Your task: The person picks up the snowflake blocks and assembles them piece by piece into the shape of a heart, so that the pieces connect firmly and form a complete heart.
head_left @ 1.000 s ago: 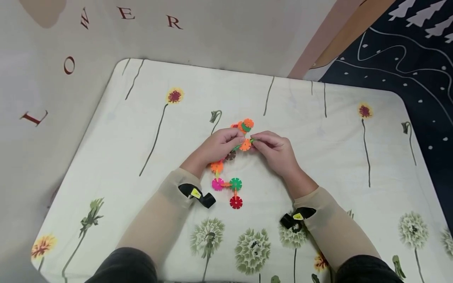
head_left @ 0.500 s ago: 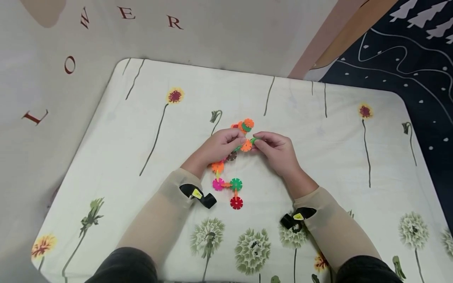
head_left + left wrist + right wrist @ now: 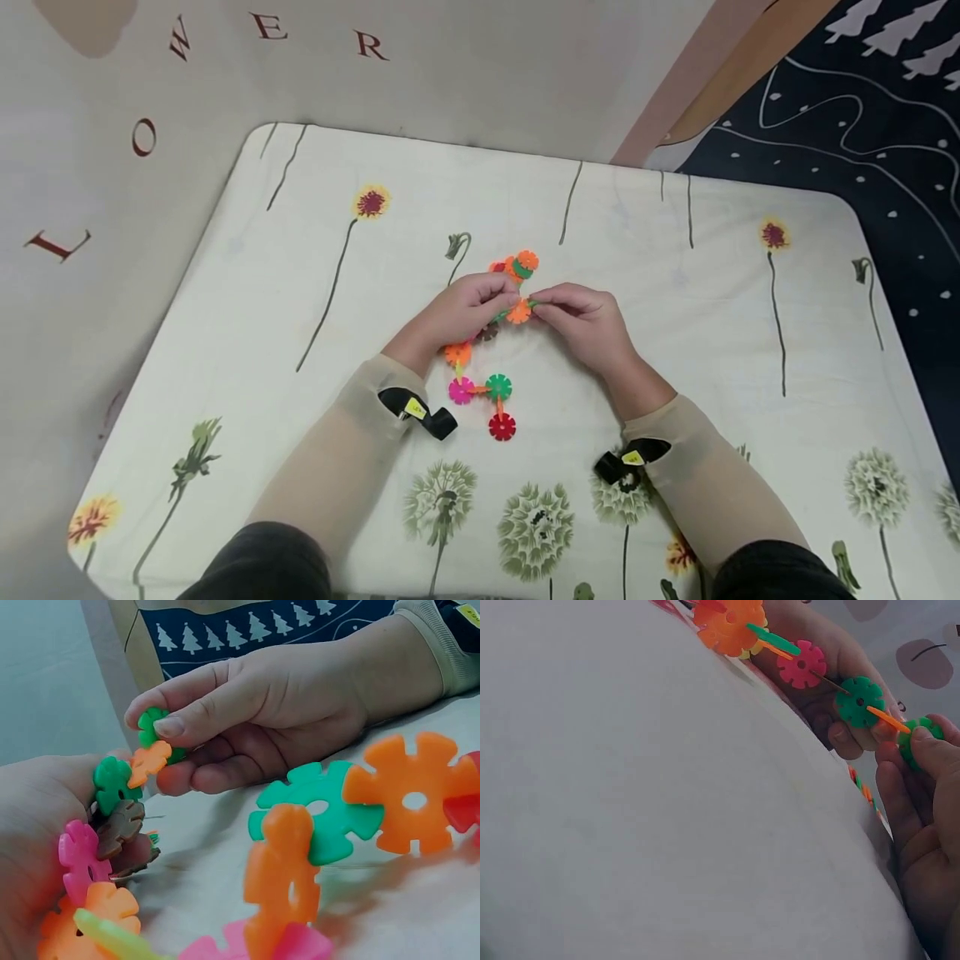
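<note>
My left hand holds a chain of interlocking snowflake discs near its dark green disc. Slotted into that one is an orange disc, between the two hands. A light green disc is pinched between thumb and fingers of my right hand; its edge meets the orange disc, though how deep the slots sit cannot be made out. Below the left hand the chain runs through a brown disc and a pink disc, down to a red disc at its end.
Beyond the left hand lies a group of orange, green and red discs, partly hidden by its fingers. A floral cloth covers the table. Lettered and dark patterned walls stand behind it.
My right hand has shifted slightly left, and the light green disc has turned so that less of it shows. The chain's red end has moved up a little. My left hand stays almost still.
</note>
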`<state>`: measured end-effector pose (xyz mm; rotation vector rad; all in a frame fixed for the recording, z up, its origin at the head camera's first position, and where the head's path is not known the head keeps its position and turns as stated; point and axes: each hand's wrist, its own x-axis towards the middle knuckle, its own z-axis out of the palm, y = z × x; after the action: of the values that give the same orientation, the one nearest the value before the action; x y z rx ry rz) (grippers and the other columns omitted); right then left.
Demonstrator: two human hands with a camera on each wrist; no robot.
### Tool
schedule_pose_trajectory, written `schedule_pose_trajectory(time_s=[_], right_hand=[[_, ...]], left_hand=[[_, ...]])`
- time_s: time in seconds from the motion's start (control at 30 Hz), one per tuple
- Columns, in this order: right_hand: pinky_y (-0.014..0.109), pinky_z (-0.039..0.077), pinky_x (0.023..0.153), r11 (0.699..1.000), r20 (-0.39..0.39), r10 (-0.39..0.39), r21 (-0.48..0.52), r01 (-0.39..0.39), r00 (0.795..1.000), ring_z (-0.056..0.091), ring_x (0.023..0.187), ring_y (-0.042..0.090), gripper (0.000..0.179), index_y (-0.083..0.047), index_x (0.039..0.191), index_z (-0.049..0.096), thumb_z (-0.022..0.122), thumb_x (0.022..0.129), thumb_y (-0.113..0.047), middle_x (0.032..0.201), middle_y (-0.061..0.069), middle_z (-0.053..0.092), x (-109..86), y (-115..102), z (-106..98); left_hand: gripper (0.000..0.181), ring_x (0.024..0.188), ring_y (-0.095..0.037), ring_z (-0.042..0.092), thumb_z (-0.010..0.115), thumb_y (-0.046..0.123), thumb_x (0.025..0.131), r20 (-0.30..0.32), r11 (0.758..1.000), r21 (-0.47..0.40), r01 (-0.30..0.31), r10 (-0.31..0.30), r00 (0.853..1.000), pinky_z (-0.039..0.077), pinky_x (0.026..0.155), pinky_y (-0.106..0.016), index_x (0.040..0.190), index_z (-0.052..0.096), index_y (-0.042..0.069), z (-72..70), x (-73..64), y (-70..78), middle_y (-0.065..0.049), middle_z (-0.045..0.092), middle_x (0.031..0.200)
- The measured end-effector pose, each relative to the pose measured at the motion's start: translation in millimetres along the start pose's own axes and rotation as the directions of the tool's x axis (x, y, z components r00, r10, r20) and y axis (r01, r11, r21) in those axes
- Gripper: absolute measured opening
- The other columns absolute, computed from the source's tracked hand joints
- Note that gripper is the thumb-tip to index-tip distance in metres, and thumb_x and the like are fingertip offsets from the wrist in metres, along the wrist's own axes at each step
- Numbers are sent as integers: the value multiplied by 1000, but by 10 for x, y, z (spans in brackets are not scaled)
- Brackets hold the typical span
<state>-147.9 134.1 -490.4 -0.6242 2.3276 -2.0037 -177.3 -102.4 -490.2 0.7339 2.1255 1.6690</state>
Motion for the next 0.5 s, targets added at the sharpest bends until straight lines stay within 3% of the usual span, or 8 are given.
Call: schedule_pose_trajectory(time_s=[0.13, 0.27, 0.37, 0.5], right_hand=[[26, 60, 80, 998, 44, -55, -34, 57, 998, 74, 90, 14, 19, 8, 106, 80, 74, 90, 18, 100, 19, 77, 7, 5, -20], [29, 61, 81, 999, 79, -49, -2, 49, 996, 76, 89, 14, 20, 10, 107, 79, 73, 90, 19, 101, 21, 77, 8, -6, -19], [30, 62, 81, 1000, 56, -6, 23, 5, 998, 77, 86, 16, 17, 12, 109, 77, 70, 94, 17, 102, 15, 78, 7, -4, -8], [29, 61, 80, 997, -40, 57, 47, -55, 998, 75, 81, 16, 14, 12, 110, 76, 69, 98, 10, 100, 3, 79, 24, -11, 11]], left_hand=[[15, 68, -24, 51, 61, 18, 110, 9, 1000, 31, -4, 4, 1000, 44, 68, -34, 99, 68, 12, -5, 2, -9, -5, 55, 79], [14, 74, -23, 50, 61, 17, 110, 13, 999, 46, -14, 13, 1000, 42, 71, -34, 99, 68, 11, -11, 4, -22, -5, 55, 82], [15, 71, -23, 50, 60, 17, 110, 4, 999, 31, 6, -6, 1000, 43, 70, -35, 99, 68, 10, -3, 1, -10, -6, 54, 80], [19, 66, -24, 51, 58, 23, 112, -46, 999, -19, 41, -42, 998, 45, 69, -36, 100, 68, 12, 24, 4, 24, -7, 55, 77]])
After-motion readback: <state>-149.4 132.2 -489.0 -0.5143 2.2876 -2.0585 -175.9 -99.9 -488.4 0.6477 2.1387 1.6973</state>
